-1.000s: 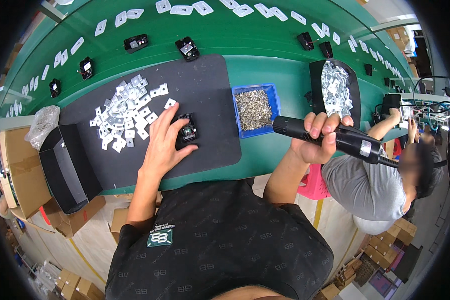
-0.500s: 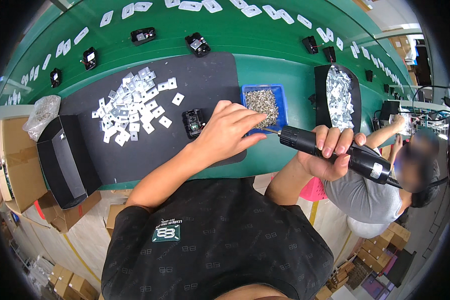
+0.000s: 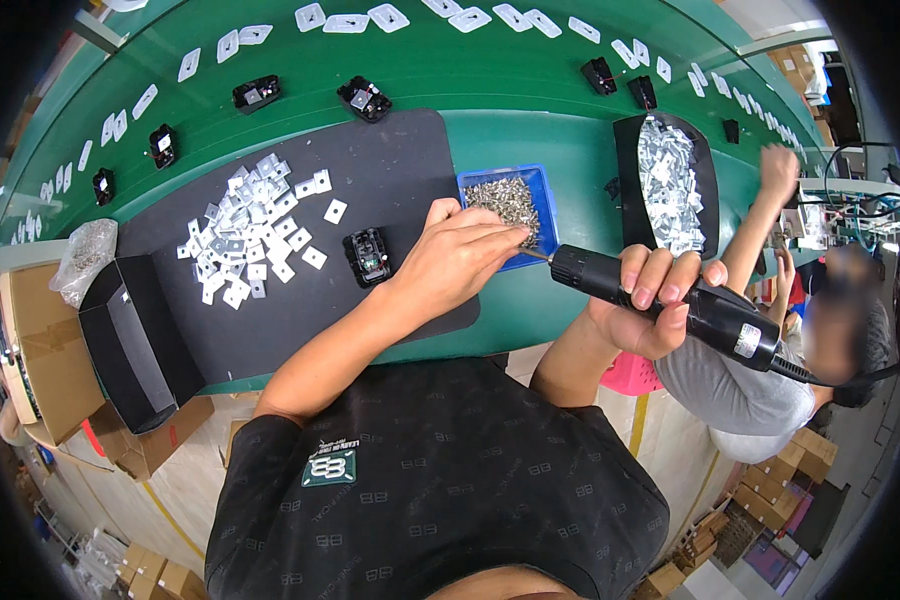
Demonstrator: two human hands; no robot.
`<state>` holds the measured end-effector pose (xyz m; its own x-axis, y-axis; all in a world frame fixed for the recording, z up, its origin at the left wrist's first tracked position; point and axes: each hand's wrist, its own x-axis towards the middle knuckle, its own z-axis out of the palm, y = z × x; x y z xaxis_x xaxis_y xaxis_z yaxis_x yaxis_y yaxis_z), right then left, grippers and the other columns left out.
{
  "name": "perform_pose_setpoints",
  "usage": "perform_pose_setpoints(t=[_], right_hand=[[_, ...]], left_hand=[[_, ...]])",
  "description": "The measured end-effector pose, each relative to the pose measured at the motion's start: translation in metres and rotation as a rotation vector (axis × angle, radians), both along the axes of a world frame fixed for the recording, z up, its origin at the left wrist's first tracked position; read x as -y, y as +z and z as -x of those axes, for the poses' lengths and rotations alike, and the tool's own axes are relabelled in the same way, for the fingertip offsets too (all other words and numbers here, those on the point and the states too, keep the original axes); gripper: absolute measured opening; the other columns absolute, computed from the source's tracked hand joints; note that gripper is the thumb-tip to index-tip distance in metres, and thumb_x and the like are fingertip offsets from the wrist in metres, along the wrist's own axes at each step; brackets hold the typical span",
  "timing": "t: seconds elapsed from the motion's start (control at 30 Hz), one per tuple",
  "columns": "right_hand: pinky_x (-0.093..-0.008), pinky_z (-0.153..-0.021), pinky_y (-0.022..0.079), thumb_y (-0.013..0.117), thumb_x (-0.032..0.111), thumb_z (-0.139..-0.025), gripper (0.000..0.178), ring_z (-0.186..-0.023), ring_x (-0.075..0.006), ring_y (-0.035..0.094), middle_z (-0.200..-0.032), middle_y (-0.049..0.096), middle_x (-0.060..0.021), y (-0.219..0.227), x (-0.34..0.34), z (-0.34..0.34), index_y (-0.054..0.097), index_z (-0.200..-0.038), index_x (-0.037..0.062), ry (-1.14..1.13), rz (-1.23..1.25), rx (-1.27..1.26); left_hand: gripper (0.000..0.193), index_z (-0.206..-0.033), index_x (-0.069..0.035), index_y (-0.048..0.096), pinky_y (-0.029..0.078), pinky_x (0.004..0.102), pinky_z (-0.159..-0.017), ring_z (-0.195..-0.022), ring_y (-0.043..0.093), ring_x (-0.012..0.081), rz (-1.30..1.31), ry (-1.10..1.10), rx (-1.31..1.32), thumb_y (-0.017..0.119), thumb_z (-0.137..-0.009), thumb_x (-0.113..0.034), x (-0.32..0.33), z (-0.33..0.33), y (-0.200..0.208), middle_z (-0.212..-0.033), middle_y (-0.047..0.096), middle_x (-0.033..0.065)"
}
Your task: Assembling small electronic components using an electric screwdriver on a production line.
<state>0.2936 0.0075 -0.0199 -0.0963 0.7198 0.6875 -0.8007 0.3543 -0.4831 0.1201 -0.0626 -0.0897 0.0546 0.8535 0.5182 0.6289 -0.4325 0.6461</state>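
Observation:
My right hand (image 3: 655,295) is wrapped round a black electric screwdriver (image 3: 595,275), held nearly level with its bit pointing left. My left hand (image 3: 455,255) reaches over the near edge of a blue bin (image 3: 547,200) of small metal screws (image 3: 505,197). Its thumb and fingers are pressed together at the tip of the bit; whatever they pinch is too small to make out. Left of that hand, a black plastic housing (image 3: 368,257) with parts inside lies on the dark mat (image 3: 400,160). Square metal plates (image 3: 255,225) are heaped farther left on the mat.
A black box of metal plates (image 3: 670,185) stands right of the bin. Several black housings (image 3: 364,98) and white pieces (image 3: 346,24) line the green belt at the back. An empty black box (image 3: 135,340) sits at the left. A co-worker (image 3: 740,370) is at the right.
My left thumb has closed against the fingers at the bit's tip. The view has shifted slightly, so the bench things sit farther left. The co-worker's arm has risen.

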Motion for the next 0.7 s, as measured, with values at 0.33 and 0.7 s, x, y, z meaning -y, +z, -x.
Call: perform_pose_setpoints(t=[0.33, 0.7], right_hand=[[-0.0282, -0.057, 0.044, 0.062, 0.005, -0.084, 0.044, -0.061, -0.0134, 0.053, -0.083, 0.052, -0.0035, -0.008, 0.002, 0.008, 0.038, -0.121, 0.0097, 0.034, 0.038, 0.022], [-0.0285, -0.056, 0.046, 0.063, 0.004, -0.083, 0.044, -0.059, -0.0139, 0.052, -0.081, 0.05, -0.0038, -0.006, 0.009, 0.019, 0.038, -0.119, 0.0096, 0.084, 0.1, -0.008]], left_hand=[[0.048, -0.122, -0.011, 0.063, 0.042, 0.0303, -0.08, -0.092, 0.065, 0.0157, 0.023, -0.061, 0.061, 0.073, -0.076, -0.005, 0.005, 0.004, -0.005, -0.098, 0.071, -0.0003], [0.046, -0.129, -0.007, 0.057, 0.04, 0.0326, -0.078, -0.087, 0.066, 0.0158, -0.05, -0.069, 0.059, 0.064, -0.084, -0.005, 0.014, 0.01, 0.002, -0.092, 0.07, 0.0044]])
